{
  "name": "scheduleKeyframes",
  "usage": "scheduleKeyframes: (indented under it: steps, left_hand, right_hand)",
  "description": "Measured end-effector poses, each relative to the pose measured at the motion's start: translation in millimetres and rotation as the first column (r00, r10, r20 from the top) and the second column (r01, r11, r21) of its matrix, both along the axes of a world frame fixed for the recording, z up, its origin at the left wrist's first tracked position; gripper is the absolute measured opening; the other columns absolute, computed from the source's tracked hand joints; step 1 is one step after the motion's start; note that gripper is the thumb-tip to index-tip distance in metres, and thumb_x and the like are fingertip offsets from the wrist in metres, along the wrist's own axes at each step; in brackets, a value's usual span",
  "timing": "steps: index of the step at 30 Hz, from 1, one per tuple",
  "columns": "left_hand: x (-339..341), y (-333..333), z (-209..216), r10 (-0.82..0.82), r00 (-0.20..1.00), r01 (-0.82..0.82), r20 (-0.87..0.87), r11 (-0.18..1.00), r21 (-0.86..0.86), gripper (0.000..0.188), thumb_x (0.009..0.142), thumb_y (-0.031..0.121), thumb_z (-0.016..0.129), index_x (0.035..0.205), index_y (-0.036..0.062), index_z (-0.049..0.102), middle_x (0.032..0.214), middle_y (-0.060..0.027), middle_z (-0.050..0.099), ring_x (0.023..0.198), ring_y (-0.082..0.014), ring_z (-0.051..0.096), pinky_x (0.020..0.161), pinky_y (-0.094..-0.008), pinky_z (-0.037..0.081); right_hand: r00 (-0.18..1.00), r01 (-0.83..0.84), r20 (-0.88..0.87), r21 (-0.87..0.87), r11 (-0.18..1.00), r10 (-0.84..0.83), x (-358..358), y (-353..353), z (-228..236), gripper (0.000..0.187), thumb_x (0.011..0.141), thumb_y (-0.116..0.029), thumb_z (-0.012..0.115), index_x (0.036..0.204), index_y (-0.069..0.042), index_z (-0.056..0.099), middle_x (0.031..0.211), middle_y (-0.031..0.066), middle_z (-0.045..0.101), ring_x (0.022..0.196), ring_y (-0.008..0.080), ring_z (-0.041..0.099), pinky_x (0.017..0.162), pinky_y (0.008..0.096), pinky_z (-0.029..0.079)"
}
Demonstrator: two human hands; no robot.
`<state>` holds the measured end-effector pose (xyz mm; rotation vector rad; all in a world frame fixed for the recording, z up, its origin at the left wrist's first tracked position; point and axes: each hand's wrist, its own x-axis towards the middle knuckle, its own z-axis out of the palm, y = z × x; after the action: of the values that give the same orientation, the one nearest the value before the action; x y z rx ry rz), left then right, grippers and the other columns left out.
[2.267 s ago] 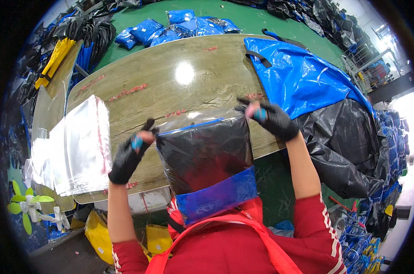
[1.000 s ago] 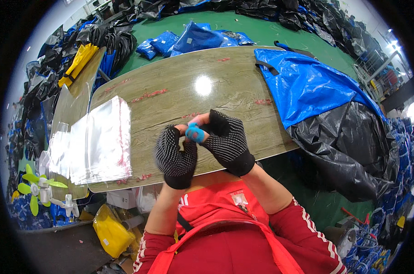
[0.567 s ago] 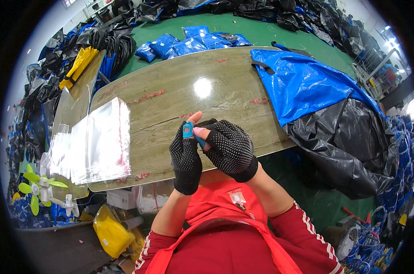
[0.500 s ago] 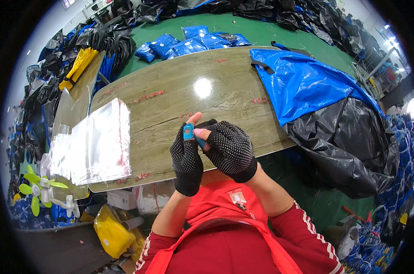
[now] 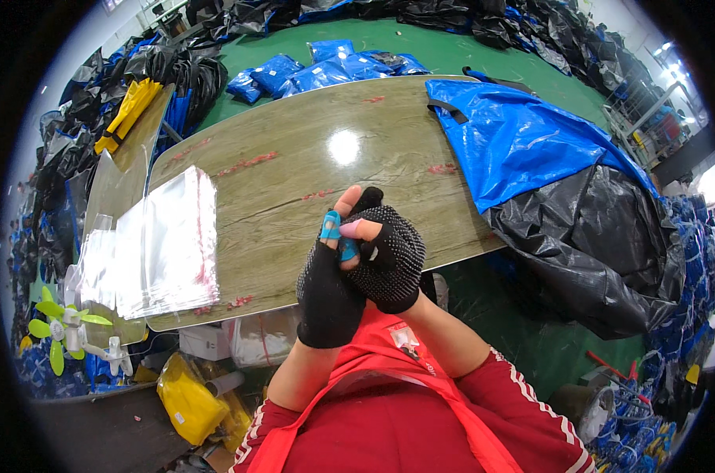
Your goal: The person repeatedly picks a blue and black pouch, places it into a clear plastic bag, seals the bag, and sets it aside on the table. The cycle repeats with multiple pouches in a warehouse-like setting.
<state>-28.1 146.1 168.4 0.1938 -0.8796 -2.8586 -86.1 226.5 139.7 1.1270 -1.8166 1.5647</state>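
Both my hands wear black gloves with pale grip dots and bare fingertips, and they are pressed together above the table's near edge. My left hand (image 5: 326, 296) has one bare digit pointing up with a bright blue wrap (image 5: 331, 225) round it; its other fingers are hidden behind the right hand. My right hand (image 5: 389, 260) is closed, its bare thumb pressed against that blue wrap. A second blue wrap (image 5: 348, 250) shows on a bare fingertip just below; which hand that fingertip belongs to, I cannot tell.
Below the hands is a wood-patterned table (image 5: 279, 189) with red smudges. On its left lies a stack of clear plastic sleeves (image 5: 172, 244), near a small green fan (image 5: 62, 327). A blue and black tarpaulin bag (image 5: 539, 150) drapes over the right side. Blue packages (image 5: 326, 72) lie beyond the table.
My hands, still together, have turned slightly, showing more of the left glove's plain black side. The right hand has shifted a little left. The whole view has moved slightly.
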Motion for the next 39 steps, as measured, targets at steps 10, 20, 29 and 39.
scheduleKeyframes:
  steps: [10,20,29,39]
  left_hand:
    - [-11.8,-26.9,-5.9,0.162,0.975,-0.215,-0.152,0.513,-0.831,0.027,0.097,0.015,0.048,0.116,-0.0004,0.061,0.089,-0.0100,0.070,0.078,-0.0142,0.066,0.074,-0.0273,0.051]
    - [-7.1,-32.5,-20.7,0.289,0.795,-0.416,-0.533,-0.379,-0.827,0.019,0.075,0.019,0.074,0.084,0.0066,0.064,0.067,-0.0103,0.061,0.059,-0.0293,0.059,0.055,-0.0368,0.047]
    - [-4.1,-41.9,-16.8,0.062,0.865,-0.313,-0.498,-0.710,-0.631,0.019,0.077,0.022,0.072,0.074,0.0109,0.057,0.066,-0.0086,0.056,0.059,-0.0289,0.055,0.053,-0.0395,0.042]
    - [-2.6,-42.8,-23.8,0.000,0.889,-0.299,-0.459,-0.758,-0.579,0.012,0.082,0.026,0.064,0.081,0.0146,0.063,0.066,-0.0047,0.058,0.059,-0.0246,0.057,0.050,-0.0387,0.044]
  right_hand:
    - [0.998,-0.060,0.037,0.012,0.998,0.060,4.5,25.6,10.2,0.036,0.068,-0.008,0.078,0.099,-0.008,0.061,0.084,0.0109,0.063,0.074,0.0296,0.061,0.067,0.0359,0.048]
    - [0.985,-0.024,-0.164,0.214,0.977,0.060,-16.2,30.1,30.1,0.043,0.070,0.003,0.068,0.111,-0.008,0.061,0.070,0.0047,0.061,0.064,0.0253,0.061,0.056,0.0347,0.048]
    - [0.980,-0.105,-0.107,0.449,0.887,0.170,-31.5,47.6,22.8,0.042,0.073,-0.001,0.068,0.113,-0.013,0.061,0.074,0.0079,0.064,0.064,0.0278,0.062,0.057,0.0374,0.050]
    - [0.976,0.159,-0.214,0.631,0.759,-0.027,-9.4,40.4,29.4,0.020,0.079,-0.023,0.065,0.092,-0.008,0.064,0.079,0.0115,0.064,0.071,0.0307,0.061,0.060,0.0436,0.050]
